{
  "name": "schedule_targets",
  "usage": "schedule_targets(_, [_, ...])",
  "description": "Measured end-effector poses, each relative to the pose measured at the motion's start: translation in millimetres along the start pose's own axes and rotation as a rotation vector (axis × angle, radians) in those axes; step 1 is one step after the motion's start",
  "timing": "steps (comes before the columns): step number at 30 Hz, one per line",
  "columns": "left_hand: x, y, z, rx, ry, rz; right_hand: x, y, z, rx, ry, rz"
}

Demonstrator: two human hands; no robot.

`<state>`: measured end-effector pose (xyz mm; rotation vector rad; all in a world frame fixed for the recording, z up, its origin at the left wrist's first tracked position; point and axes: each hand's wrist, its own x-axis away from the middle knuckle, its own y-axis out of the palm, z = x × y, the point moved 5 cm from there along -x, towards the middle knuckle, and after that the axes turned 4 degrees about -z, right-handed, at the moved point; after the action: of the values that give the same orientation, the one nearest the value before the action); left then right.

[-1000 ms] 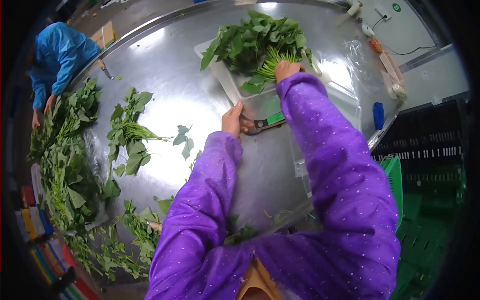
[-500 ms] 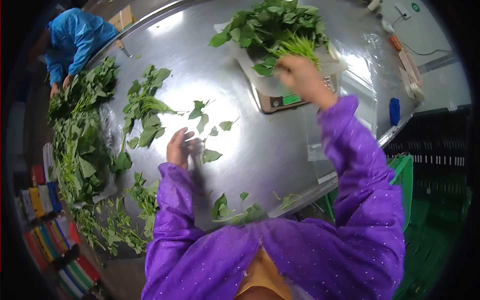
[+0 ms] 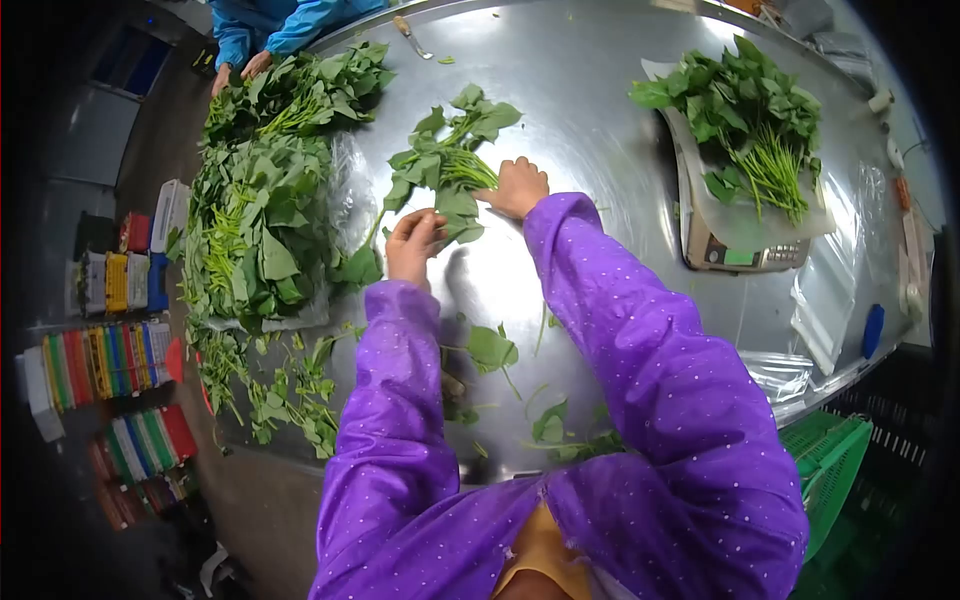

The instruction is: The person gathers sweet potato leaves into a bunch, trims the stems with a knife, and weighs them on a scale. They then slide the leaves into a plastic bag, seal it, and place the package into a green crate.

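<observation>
A: Where does the head view place the bunch and the two hands?

B: A small bunch of leafy greens lies on a metal table, its stems pointing toward the right hand. That hand's fingers curl at the stem ends; whether they grip cannot be told. The left hand, fingers bent and drawn together, is at the lower leaves, its hold on them also unclear.

A: What would make for clean handling here?

B: In this reader's judgement, gathering the stem ends evenly between thumb and fingers, while the other hand supports the leaves from below. A light touch counts, since tender leaves could bruise or tear, and a pinch on only a few stems could let the rest slip out.

A: And the surroundings?

B: A large pile of greens sits on the left, beside clear plastic; a trailing leaf lies near the bunch and might snag, so it merits a check. Well apart on the right, more greens rest in a pale tray atop a scale. A co-worker's hands touch the pile's far end, outside the person's reach.
</observation>
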<state>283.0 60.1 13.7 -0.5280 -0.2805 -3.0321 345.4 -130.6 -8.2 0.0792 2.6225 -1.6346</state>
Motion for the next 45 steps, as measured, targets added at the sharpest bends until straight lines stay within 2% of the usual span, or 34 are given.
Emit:
schedule_targets(1, [-11.5, 3.2, 2.5, -0.117, 0.065, 0.043, -7.8, 11.3, -0.7, -0.017, -0.005, -0.137])
schedule_targets(3, [-49.7, 11.1, 36.5, -0.444, 0.608, 0.034, -21.4, 30.0, 0.4, -0.049, -0.014, -0.408])
schedule_targets(5, [-92.0, 25.6, 72.8, -0.851, 0.841, 0.152, -12.8, 23.9, -5.2, -0.138, 0.012, -0.372])
schedule_targets(8, [-163.8, 35.3, 59.5, -1.497, 0.475, -0.036, 7.2, 8.8, -12.0, -0.109, 0.004, -0.502])
schedule_targets(9, [-188.7, 27.3, 37.2, -1.395, 0.201, -0.247, 9.7, 2.0, -8.6, -0.089, -0.015, -0.533])
schedule_targets(11, [-201.5, 23.9, 21.7, -1.306, 0.175, -0.402, 9.2, -19.7, 7.1, -0.025, 0.0, -0.554])
schedule_targets(13, [-190.0, 21.6, 25.4, -1.14, 0.278, -0.314, 9.2, -58.6, 6.6, -0.003, 0.028, -0.663])
schedule_targets(14, [-180.9, 21.0, 31.9, -1.056, 0.328, -0.264, 8.8, -70.6, 7.1, -0.066, -0.003, -0.65])
schedule_targets(17, [-156.6, 46.6, 42.7, -1.069, 0.21, -0.245, 21.2, -61.0, -1.5, -0.127, -0.124, -0.607])
schedule_targets(18, [-155.6, 59.3, 38.1, -1.302, 0.271, -0.268, 31.9, -50.1, -8.2, -0.116, -0.106, -0.671])
schedule_targets(19, [-152.0, 71.1, 33.2, -1.522, 0.194, -0.262, 41.5, -41.3, -15.4, -0.134, -0.126, -0.683])
schedule_targets(20, [-157.1, 74.8, 24.7, -1.619, 0.164, -0.277, 52.8, -31.5, -16.0, -0.214, -0.171, -0.638])
schedule_targets(22, [-173.5, 84.1, 12.2, -1.725, 0.109, -0.286, 75.2, -25.1, -14.9, -0.294, -0.094, -0.652])
schedule_targets(24, [-198.9, 72.7, 8.8, -1.551, 0.234, -0.238, 92.0, -35.5, -10.4, -0.432, -0.118, -0.574])
schedule_targets(25, [-224.3, 50.0, 1.4, -1.233, 0.328, -0.254, 99.1, -47.9, -7.8, -0.383, -0.162, -0.622])
schedule_targets(26, [-258.9, 21.5, -3.7, -0.784, 0.146, -0.344, 104.5, -88.6, -14.6, -0.452, -0.035, -0.625])
schedule_targets(27, [-227.7, 15.1, 31.2, -0.641, 0.092, -0.214, 100.3, -72.4, 5.6, -0.509, -0.124, -0.488])
schedule_targets(28, [-207.2, -1.9, 58.9, -0.504, 0.152, -0.111, 102.3, -114.4, 9.4, -0.648, -0.128, -0.381])
schedule_targets(29, [-154.0, 0.8, 84.3, -0.363, 0.224, 0.025, 108.7, -139.5, 17.0, -1.022, 0.183, -0.444])
schedule_targets(31, [-104.8, -19.7, 77.1, -0.071, 0.274, -0.06, 93.3, -64.6, 58.4, -0.738, 0.119, -0.189])
schedule_targets(33, [-31.9, 8.9, 30.2, 0.116, 0.025, -0.321, 98.1, -35.3, 54.1, -0.971, 0.276, -0.316])
schedule_targets(34, [-1.2, 29.5, 1.3, 0.211, -0.12, -0.417, 116.4, -74.1, 33.2, -1.017, 0.271, -0.197])
schedule_targets(35, [33.5, 46.5, -21.7, 0.295, -0.273, -0.498, 125.4, -78.3, 17.4, -1.056, 0.165, -0.089])
schedule_targets(37, [83.7, 96.6, -45.3, 0.495, -0.539, -0.326, 146.7, -59.5, -8.2, -0.951, 0.142, -0.234])
schedule_targets(39, [94.9, 113.8, -54.8, 0.39, -0.567, -0.594, 181.4, -65.6, -15.3, -0.646, 0.137, -0.145])
schedule_targets(41, [94.3, 118.0, -55.3, 0.318, -0.4, -0.526, 200.7, -78.3, -1.5, -0.612, 0.103, 0.08])
schedule_targets(43, [132.7, 153.6, -35.6, 0.311, -0.281, -0.495, 219.0, -91.3, 10.0, -0.595, 0.027, 0.265])
schedule_targets(44, [142.4, 165.5, -34.7, 0.275, -0.242, -0.48, 219.6, -92.5, 18.2, -0.619, 0.037, 0.077])
schedule_targets(45, [137.9, 166.3, -43.3, 0.199, -0.211, -0.466, 226.9, -102.1, 25.4, -0.618, -0.008, 0.039])
